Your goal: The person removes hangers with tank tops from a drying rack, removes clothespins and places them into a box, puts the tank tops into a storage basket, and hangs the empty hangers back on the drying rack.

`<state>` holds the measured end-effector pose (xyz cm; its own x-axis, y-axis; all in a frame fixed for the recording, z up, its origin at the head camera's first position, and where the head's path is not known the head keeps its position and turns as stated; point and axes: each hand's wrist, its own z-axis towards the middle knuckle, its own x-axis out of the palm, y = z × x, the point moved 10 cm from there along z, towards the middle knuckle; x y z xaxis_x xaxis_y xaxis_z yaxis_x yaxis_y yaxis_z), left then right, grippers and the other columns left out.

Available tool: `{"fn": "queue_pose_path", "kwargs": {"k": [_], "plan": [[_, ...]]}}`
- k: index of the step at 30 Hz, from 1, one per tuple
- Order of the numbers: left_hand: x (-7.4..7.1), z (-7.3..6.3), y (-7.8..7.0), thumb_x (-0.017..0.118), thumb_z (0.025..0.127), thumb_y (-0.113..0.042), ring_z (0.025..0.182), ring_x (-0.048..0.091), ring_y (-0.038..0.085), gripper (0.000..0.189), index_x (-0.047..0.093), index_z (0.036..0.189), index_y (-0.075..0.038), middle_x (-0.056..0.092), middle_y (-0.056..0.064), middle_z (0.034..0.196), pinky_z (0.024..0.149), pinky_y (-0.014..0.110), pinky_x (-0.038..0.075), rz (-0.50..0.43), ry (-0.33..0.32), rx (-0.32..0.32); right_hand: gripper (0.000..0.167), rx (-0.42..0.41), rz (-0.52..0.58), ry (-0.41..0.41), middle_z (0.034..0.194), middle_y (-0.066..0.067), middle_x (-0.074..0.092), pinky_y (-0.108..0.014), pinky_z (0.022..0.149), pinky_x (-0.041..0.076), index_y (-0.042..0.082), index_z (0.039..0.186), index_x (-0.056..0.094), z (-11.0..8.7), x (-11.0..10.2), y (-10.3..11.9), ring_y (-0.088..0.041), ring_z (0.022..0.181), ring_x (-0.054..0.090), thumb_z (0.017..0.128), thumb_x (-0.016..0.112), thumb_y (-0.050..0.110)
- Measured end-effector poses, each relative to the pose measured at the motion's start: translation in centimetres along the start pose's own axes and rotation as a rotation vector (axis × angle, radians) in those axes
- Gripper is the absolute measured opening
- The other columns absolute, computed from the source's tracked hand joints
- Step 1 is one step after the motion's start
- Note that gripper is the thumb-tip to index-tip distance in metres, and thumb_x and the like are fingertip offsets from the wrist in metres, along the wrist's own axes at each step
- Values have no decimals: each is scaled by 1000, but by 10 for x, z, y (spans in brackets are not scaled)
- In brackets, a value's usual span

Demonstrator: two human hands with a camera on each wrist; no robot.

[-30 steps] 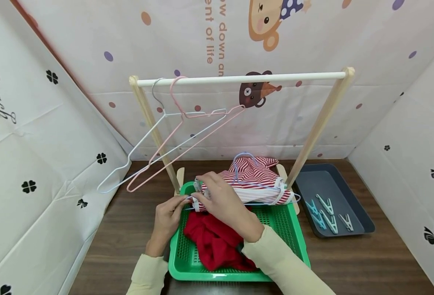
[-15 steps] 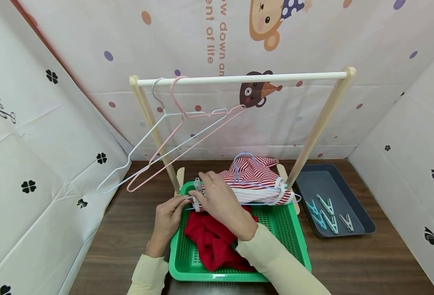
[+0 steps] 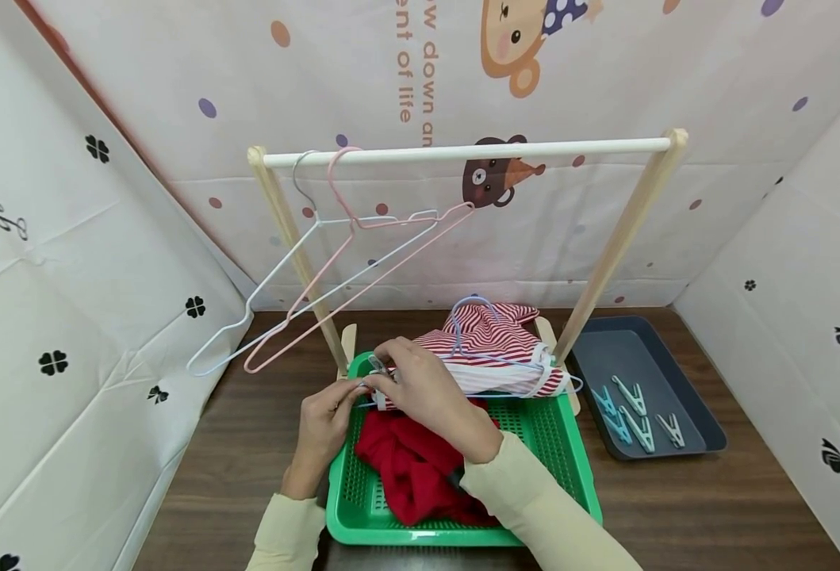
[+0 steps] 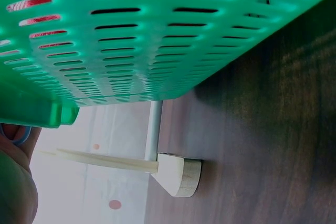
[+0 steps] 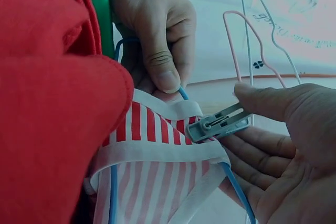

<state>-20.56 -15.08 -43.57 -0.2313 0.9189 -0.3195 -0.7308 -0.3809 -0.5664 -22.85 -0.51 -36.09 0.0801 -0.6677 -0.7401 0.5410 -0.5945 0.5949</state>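
A red-and-white striped garment (image 3: 487, 337) with white trim lies on a blue hanger (image 5: 239, 192), over the back of a green basket (image 3: 420, 535). My left hand (image 3: 322, 428) pinches the hanger's wire near its left end between thumb and fingers. With thumb and fingers, my right hand (image 3: 430, 396) pinches a grey clothespin (image 5: 220, 124). In the right wrist view, the clothespin's nose sits at the garment's white-trimmed edge beside the wire. Whether it bites both cloth and wire, I cannot tell. Bunched red cloth (image 3: 420, 468) lies in the basket below my hands.
A white hanger (image 3: 270, 277) and a pink hanger (image 3: 391, 274) hang at the left of the rack's white rod (image 3: 534, 149). Wooden posts (image 3: 623, 238) hold up the rod. To the right, a dark tray (image 3: 705, 424) carries several blue and pale clothespins (image 3: 644, 432).
My right hand's fingers and thumb have drawn closer together on the clothespin, which has tilted and shifted slightly left. My left hand keeps its place on the hanger.
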Motion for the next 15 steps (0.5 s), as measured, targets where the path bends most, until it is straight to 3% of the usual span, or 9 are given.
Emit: {"fn": "queue_pose_path", "kwargs": {"k": [5,15], "plan": [[0,0,-1,76,84,20,86,77,31,27,79,105,3,78,15,100,89,16,55,-7,0,5,23,-43,40,-32,108,-8,71,-32,78,59,3,114,71,-1,-2,2,-21,90,70,97,81,15],[1,0,-2,75,84,23,86,77,30,30,79,105,3,78,16,99,89,15,55,-6,8,-1,16,-115,89,-183,98,-1,73,-30,76,59,7,102,71,-4,-10,0,-14,85,69,93,84,12]]}}
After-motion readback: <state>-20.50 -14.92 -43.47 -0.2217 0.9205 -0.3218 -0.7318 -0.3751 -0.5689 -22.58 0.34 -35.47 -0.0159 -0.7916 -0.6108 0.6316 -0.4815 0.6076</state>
